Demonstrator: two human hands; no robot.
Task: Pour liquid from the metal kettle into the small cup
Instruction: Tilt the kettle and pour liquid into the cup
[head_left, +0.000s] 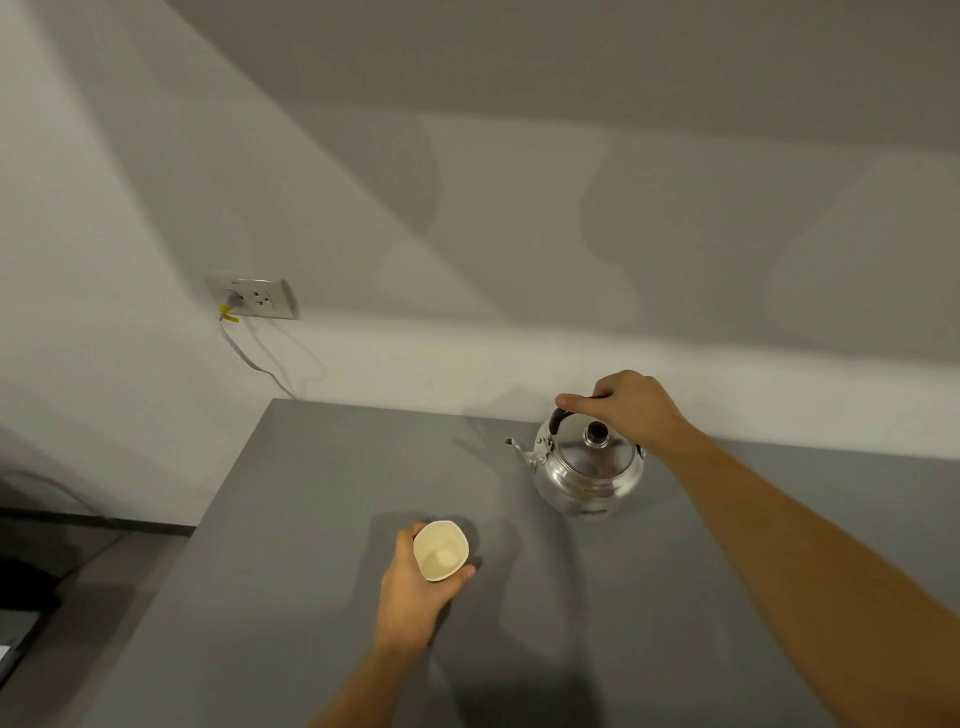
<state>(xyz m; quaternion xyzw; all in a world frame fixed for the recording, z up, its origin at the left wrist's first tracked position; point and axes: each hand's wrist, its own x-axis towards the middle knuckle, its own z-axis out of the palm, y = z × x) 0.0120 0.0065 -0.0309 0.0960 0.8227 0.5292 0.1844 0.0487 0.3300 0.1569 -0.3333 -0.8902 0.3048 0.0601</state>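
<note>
Here, right hand (631, 410) reaching far across the bench (322, 613), grip wrapped over the black handle of the upright metal kettle (589, 470). Nearer and to the left, left hand (415, 592) curled around the small cup (440, 551), mouth upward.

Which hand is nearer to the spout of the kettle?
Right. The right hand grips the handle of the kettle, just above the spout. The left hand holds the cup, farther away.
</note>
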